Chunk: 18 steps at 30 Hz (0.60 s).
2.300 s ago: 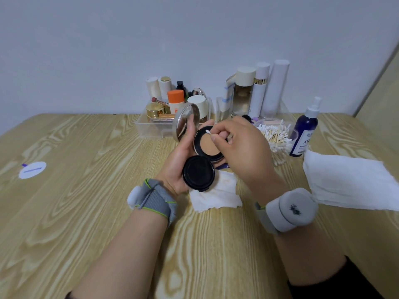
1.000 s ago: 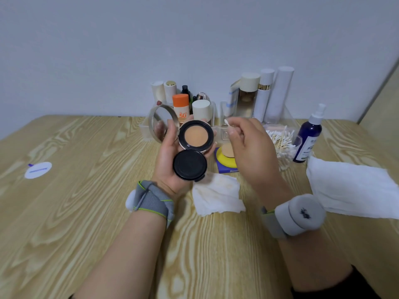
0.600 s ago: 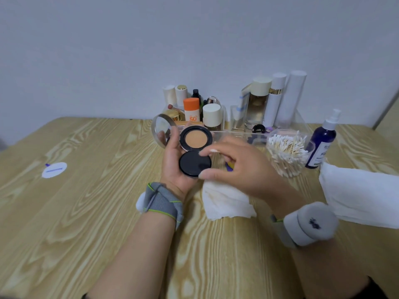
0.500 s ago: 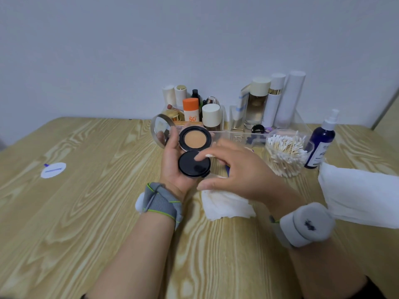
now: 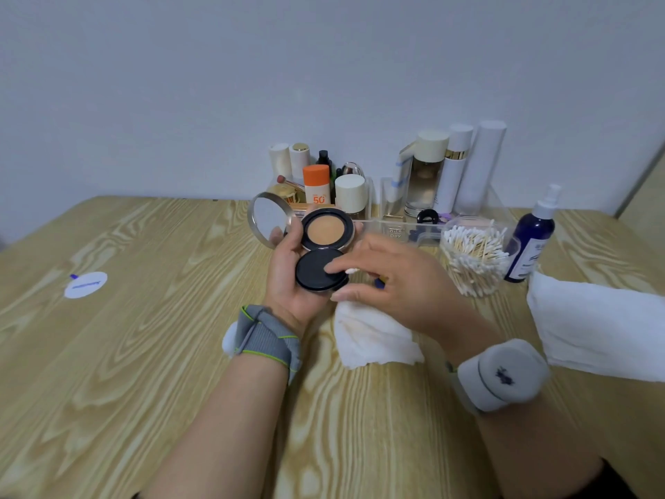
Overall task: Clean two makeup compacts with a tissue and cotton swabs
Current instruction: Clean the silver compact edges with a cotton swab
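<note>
My left hand point(image 5: 286, 282) grips an open round compact point(image 5: 326, 230) above the table. Its mirror lid point(image 5: 268, 218) stands to the left, the tan cushion faces me, and a black inner lid point(image 5: 312, 273) hangs down over my palm. My right hand point(image 5: 403, 282) pinches a cotton swab point(image 5: 352, 271), whose white tip shows between the fingers. The right forefinger touches the black inner lid and the thumb lies just under its edge. A stained tissue point(image 5: 370, 340) lies on the table below my right hand. A sliver of blue and yellow point(image 5: 378, 282) peeks out behind the fingers; what it belongs to is hidden.
A clear jar of cotton swabs point(image 5: 473, 257) stands right of my hands, with a dark blue spray bottle point(image 5: 530, 243) beyond it. A large white tissue point(image 5: 593, 325) lies at the right edge. A clear organiser point(image 5: 406, 225) of cosmetic bottles lines the wall. A round sticker point(image 5: 85, 284) sits far left.
My right hand came down from beside the cushion to the black inner lid, the swab still in its fingers. My left hand tilted the compact so the mirror faces me more.
</note>
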Each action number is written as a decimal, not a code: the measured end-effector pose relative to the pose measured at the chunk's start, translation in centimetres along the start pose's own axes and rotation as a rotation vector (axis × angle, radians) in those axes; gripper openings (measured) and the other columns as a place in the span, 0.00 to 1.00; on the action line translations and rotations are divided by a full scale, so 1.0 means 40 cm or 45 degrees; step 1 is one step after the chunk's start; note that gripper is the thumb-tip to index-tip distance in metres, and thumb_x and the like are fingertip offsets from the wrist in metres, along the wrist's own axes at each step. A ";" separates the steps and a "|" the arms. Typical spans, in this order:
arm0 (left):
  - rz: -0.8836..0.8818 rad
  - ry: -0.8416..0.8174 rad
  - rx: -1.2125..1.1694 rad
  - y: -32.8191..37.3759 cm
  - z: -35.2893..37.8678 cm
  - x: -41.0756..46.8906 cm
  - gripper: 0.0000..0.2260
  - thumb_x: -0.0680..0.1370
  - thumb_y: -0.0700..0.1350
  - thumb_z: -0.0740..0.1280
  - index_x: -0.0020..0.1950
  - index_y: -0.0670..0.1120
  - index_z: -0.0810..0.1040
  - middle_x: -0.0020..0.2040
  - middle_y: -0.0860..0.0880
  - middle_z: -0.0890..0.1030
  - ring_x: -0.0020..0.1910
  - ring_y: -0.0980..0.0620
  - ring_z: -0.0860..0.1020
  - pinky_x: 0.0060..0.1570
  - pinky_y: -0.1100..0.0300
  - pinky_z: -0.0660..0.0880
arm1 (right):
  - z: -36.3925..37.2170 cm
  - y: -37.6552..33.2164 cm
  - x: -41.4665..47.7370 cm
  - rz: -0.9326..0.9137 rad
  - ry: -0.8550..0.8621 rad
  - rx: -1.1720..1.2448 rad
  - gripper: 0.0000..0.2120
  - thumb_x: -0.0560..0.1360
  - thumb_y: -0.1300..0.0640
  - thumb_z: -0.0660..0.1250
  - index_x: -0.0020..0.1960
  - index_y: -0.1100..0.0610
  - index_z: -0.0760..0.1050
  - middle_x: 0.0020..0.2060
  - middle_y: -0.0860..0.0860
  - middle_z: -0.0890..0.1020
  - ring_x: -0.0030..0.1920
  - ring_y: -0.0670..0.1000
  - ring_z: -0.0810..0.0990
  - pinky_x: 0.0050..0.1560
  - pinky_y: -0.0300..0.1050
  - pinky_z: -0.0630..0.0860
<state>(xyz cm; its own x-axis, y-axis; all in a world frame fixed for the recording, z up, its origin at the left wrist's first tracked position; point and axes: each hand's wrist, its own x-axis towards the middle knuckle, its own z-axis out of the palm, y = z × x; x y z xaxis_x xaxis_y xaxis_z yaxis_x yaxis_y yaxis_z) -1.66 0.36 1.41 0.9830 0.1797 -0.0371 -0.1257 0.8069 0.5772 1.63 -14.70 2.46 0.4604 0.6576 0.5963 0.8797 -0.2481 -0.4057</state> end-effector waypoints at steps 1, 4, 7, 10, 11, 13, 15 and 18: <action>-0.016 -0.014 0.006 0.001 0.000 -0.001 0.32 0.84 0.56 0.50 0.37 0.43 0.87 0.42 0.42 0.86 0.44 0.45 0.85 0.49 0.52 0.80 | 0.002 -0.001 0.001 -0.029 0.026 -0.035 0.15 0.70 0.41 0.69 0.54 0.45 0.82 0.42 0.40 0.76 0.41 0.40 0.75 0.40 0.40 0.73; -0.048 -0.055 -0.055 -0.001 -0.007 0.009 0.28 0.84 0.55 0.51 0.45 0.41 0.86 0.48 0.40 0.85 0.49 0.43 0.83 0.56 0.46 0.77 | 0.003 -0.001 0.004 -0.072 0.132 -0.114 0.11 0.73 0.47 0.69 0.54 0.46 0.82 0.40 0.47 0.79 0.39 0.50 0.78 0.37 0.50 0.75; -0.083 -0.096 -0.076 -0.017 -0.003 0.017 0.19 0.84 0.52 0.54 0.59 0.42 0.78 0.58 0.41 0.81 0.56 0.40 0.79 0.64 0.39 0.69 | -0.011 0.004 0.001 0.087 0.272 0.004 0.08 0.76 0.47 0.66 0.53 0.45 0.81 0.36 0.43 0.75 0.38 0.46 0.75 0.38 0.49 0.74; -0.159 -0.171 -0.041 -0.029 -0.002 0.019 0.17 0.83 0.52 0.55 0.65 0.45 0.72 0.70 0.43 0.74 0.69 0.37 0.71 0.63 0.37 0.69 | -0.014 0.020 -0.005 0.268 0.365 0.065 0.08 0.77 0.47 0.65 0.50 0.48 0.81 0.36 0.39 0.74 0.41 0.42 0.74 0.41 0.41 0.72; -0.188 -0.186 -0.032 -0.029 -0.002 0.018 0.18 0.82 0.53 0.56 0.66 0.46 0.71 0.72 0.44 0.72 0.71 0.38 0.69 0.65 0.38 0.68 | -0.012 0.023 -0.004 0.324 0.366 0.080 0.08 0.77 0.47 0.65 0.49 0.48 0.81 0.37 0.39 0.75 0.42 0.41 0.75 0.41 0.38 0.71; -0.224 -0.202 -0.010 -0.025 -0.004 0.017 0.18 0.80 0.56 0.58 0.64 0.46 0.73 0.71 0.44 0.73 0.70 0.40 0.71 0.68 0.39 0.66 | -0.008 0.026 -0.004 0.406 0.375 0.115 0.08 0.77 0.48 0.66 0.50 0.48 0.81 0.39 0.40 0.77 0.43 0.40 0.76 0.42 0.32 0.68; -0.211 -0.204 0.033 -0.025 -0.006 0.018 0.16 0.78 0.55 0.61 0.60 0.47 0.75 0.66 0.45 0.76 0.65 0.42 0.75 0.65 0.40 0.69 | -0.007 0.027 -0.004 0.466 0.395 0.154 0.07 0.77 0.49 0.67 0.51 0.49 0.81 0.40 0.39 0.78 0.43 0.38 0.76 0.42 0.28 0.67; -0.181 -0.201 0.120 -0.032 0.000 0.015 0.12 0.77 0.50 0.63 0.58 0.48 0.79 0.63 0.45 0.78 0.63 0.42 0.77 0.65 0.41 0.70 | -0.004 0.029 -0.007 0.533 0.406 0.182 0.06 0.76 0.51 0.68 0.52 0.48 0.80 0.34 0.37 0.73 0.38 0.37 0.73 0.39 0.28 0.65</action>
<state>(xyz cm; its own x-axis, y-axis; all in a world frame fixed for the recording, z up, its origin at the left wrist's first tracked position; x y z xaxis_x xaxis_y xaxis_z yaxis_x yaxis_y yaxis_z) -0.92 -0.56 0.63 0.9996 -0.0281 0.0001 0.0213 0.7603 0.6492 2.54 -15.31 1.93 0.8008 0.2698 0.5348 0.5986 -0.3287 -0.7305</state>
